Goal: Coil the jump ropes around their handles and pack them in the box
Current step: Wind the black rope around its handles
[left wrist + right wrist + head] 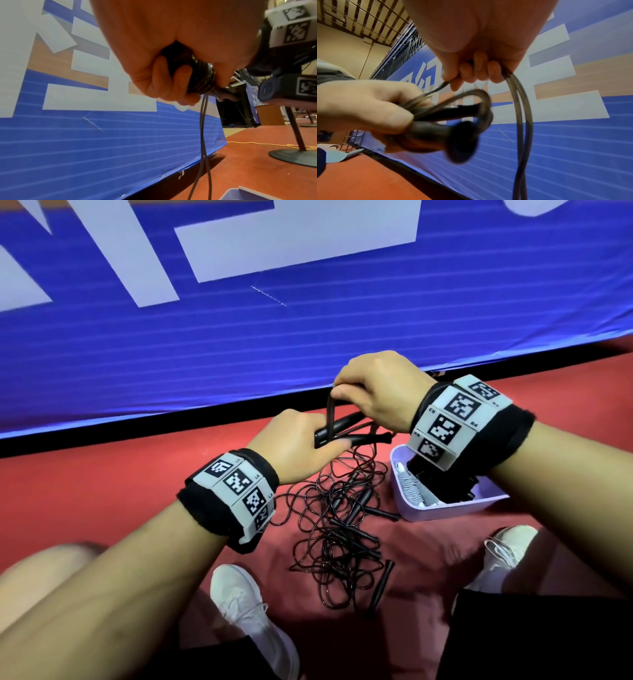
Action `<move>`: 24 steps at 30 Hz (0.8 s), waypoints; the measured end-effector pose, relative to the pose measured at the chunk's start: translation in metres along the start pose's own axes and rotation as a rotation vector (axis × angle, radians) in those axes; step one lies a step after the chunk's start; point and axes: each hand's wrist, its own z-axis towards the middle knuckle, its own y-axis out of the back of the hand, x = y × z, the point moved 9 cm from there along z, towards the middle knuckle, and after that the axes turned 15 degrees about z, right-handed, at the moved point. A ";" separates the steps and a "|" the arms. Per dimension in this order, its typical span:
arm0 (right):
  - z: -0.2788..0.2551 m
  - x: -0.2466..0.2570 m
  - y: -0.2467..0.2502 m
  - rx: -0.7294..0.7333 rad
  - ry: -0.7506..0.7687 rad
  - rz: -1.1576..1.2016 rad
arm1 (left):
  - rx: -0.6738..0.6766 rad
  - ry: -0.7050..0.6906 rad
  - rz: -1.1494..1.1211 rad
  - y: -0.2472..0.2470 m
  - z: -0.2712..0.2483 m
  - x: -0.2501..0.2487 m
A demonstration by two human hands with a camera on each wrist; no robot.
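Mid-coil — left hand clenches the handles; right hand fingers pinch rope above them, next wrap needing tension.

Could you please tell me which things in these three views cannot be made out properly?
- Box contents: in the head view, the right wrist band covers most of the inside.
- Handles in the left hand: blurred in the right wrist view; how many turns are wound on cannot be told.
- Loose ropes on the floor: too tangled to count.
- Rope gripped by the right hand: its lower end is cut off by the frame.
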 end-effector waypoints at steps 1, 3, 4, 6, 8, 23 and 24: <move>0.001 -0.003 0.004 -0.006 -0.025 0.054 | 0.020 -0.026 -0.012 0.001 -0.001 -0.003; 0.002 -0.020 0.011 0.002 -0.144 0.200 | 0.039 -0.056 -0.089 0.006 -0.003 -0.008; 0.002 -0.028 0.014 0.016 -0.200 0.280 | 0.032 -0.067 -0.135 0.012 -0.004 -0.010; 0.002 -0.043 0.014 0.056 -0.289 0.431 | -0.012 -0.072 -0.206 0.024 -0.005 -0.013; 0.004 -0.059 0.005 0.127 -0.382 0.500 | -0.063 -0.041 -0.275 0.036 -0.007 -0.014; -0.008 -0.013 -0.076 0.074 -0.219 0.575 | -0.477 0.275 -0.438 0.066 -0.002 0.039; -0.009 -0.011 -0.078 0.122 -0.219 0.521 | -0.464 0.295 -0.426 0.063 -0.001 0.041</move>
